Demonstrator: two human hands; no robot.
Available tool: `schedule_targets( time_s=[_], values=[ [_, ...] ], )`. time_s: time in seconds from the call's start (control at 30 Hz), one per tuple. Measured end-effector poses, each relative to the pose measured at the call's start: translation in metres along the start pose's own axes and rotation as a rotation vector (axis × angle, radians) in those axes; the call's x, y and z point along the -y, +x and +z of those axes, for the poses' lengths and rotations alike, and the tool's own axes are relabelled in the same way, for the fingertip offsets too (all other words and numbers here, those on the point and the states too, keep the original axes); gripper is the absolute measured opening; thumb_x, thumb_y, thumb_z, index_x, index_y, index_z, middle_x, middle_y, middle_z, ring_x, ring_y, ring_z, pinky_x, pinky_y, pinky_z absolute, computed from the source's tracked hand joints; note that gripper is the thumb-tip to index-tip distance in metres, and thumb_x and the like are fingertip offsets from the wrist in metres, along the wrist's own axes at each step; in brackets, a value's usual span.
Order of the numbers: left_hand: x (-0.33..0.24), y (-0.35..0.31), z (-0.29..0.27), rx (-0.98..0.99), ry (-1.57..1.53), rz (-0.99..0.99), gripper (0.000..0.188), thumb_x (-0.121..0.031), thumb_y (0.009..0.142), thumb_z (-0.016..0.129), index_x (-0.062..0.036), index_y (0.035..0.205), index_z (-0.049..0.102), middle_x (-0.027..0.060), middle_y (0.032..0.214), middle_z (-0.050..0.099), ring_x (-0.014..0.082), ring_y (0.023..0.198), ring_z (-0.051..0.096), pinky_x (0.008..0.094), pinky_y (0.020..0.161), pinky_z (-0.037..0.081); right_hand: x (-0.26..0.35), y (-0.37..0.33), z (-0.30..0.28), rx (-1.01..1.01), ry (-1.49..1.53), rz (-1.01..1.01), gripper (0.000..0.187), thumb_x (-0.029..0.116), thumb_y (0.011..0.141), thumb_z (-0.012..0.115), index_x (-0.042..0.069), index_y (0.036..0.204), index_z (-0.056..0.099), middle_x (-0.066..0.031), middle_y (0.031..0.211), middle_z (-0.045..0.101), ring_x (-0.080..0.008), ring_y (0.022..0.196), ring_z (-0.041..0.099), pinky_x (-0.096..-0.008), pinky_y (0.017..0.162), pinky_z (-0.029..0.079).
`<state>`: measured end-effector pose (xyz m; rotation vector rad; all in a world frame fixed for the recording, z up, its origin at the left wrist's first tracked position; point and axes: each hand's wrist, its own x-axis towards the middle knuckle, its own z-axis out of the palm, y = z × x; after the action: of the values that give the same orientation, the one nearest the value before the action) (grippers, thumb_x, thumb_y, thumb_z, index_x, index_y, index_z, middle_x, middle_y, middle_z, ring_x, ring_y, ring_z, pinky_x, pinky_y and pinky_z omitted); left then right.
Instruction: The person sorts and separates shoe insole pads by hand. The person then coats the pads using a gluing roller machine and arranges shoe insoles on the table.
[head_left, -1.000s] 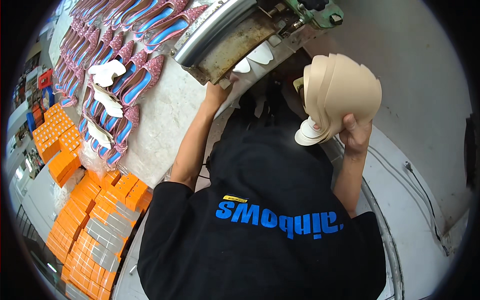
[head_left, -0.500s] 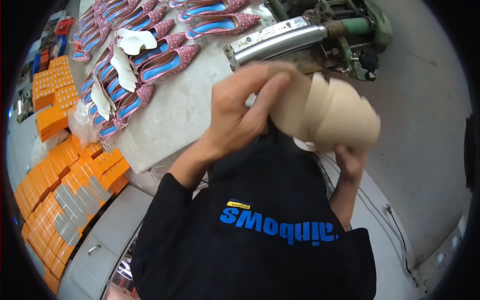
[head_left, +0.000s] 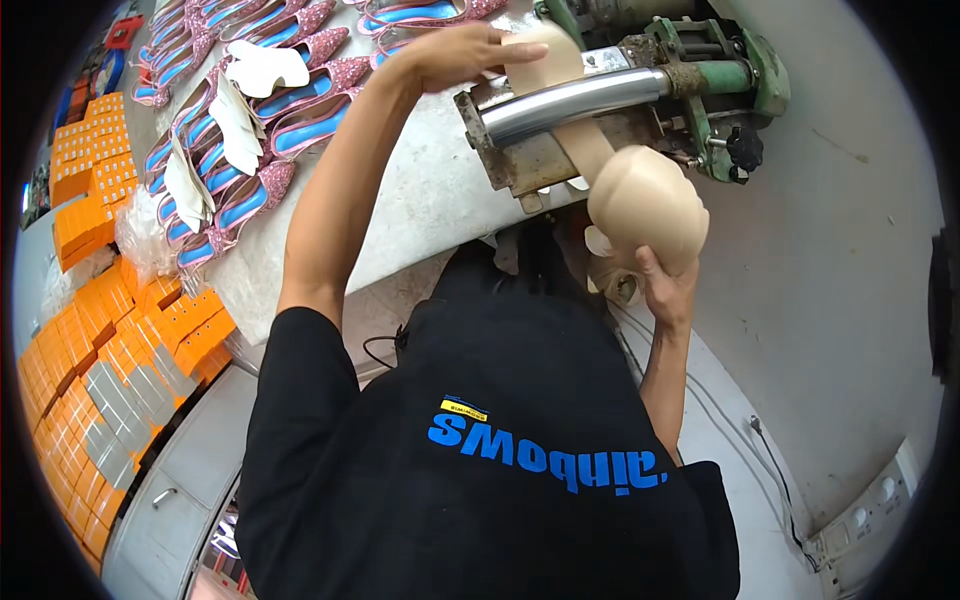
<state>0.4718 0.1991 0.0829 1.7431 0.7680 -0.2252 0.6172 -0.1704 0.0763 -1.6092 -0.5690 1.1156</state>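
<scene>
A beige insole-shaped sheet (head_left: 545, 65) runs beneath the steel roller (head_left: 570, 103) of a green machine, its narrow part (head_left: 585, 148) showing on the near side. At the far side, my left hand (head_left: 465, 58) pinches the sheet's wide end, one finger lying across it. My right hand (head_left: 670, 288) grips a fanned stack of similar beige insoles (head_left: 652, 205) from below, just in front of the machine. The stack's upper edge meets or overlaps the sheet's near end; which, I cannot tell.
Pink glittery shoes (head_left: 310, 85) with blue insides cover the table's (head_left: 390, 210) left side, white insole-shaped pieces (head_left: 265, 68) lying on some. Orange boxes (head_left: 100, 400) are stacked at the left. A cable (head_left: 775, 465) and a socket strip (head_left: 870, 520) lie at the right.
My left hand has moved up and away, from the stack to beyond the roller. A sheet now lies under the roller. My right hand and the stack have shifted slightly left.
</scene>
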Motion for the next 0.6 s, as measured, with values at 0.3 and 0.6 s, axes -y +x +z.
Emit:
schedule_targets(
  time_s=[0.3,0.6],
  values=[
    [-0.023,-0.079,-0.079,-0.674,-0.354,0.828,0.025,0.002,0.082,0.07,-0.0002,0.106,0.063,0.01,0.103,0.069,0.0157,0.089,0.068,0.0308,0.079,0.056,-0.002,-0.039,-0.016,-0.066,0.293,-0.241,0.062,0.017,0.095,0.063,0.004,0.147,0.032,-0.0132,0.141,0.048,-0.029,0.126,0.05,-0.0442,0.108,0.04],
    [0.184,-0.049,0.136,-0.578,0.672,0.483,0.014,-0.003,0.078,0.057,-0.007,0.089,0.065,0.0087,0.091,0.059,0.0294,0.091,0.055,0.0383,0.077,0.05,0.002,-0.05,-0.025,-0.104,0.5,-0.126,0.047,0.015,0.093,0.064,-0.002,0.134,0.048,-0.0131,0.127,0.059,-0.0256,0.113,0.059,-0.0396,0.097,0.049]
  ],
)
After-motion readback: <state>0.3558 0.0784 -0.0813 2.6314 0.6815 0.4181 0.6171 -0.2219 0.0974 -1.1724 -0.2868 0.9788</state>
